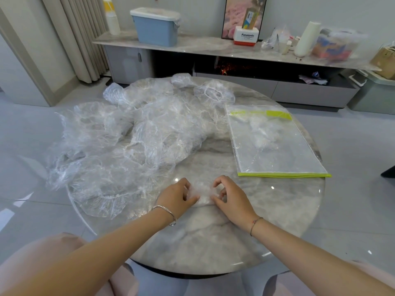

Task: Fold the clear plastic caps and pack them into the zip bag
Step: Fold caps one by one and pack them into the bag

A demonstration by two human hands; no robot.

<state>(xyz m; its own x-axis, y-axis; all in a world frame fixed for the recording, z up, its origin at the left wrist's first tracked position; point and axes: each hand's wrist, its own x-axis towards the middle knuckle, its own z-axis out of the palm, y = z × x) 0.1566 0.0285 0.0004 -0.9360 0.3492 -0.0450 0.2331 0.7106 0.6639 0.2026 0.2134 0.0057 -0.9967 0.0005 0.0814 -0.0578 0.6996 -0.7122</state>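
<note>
Folded cap (204,194) pinched by left grip (178,196) and right grip (229,198).

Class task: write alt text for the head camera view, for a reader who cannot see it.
The left hand and right hand pinch a small crumpled clear plastic cap on a round marble table. A heap of loose caps lies to their left, and a zip bag lies flat to the right.

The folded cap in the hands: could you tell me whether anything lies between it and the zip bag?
Nothing visible does. The left hand and right hand pinch the folded cap; bare table runs from it to the zip bag on the right. The pile of loose caps lies to the left, off that path.
</note>
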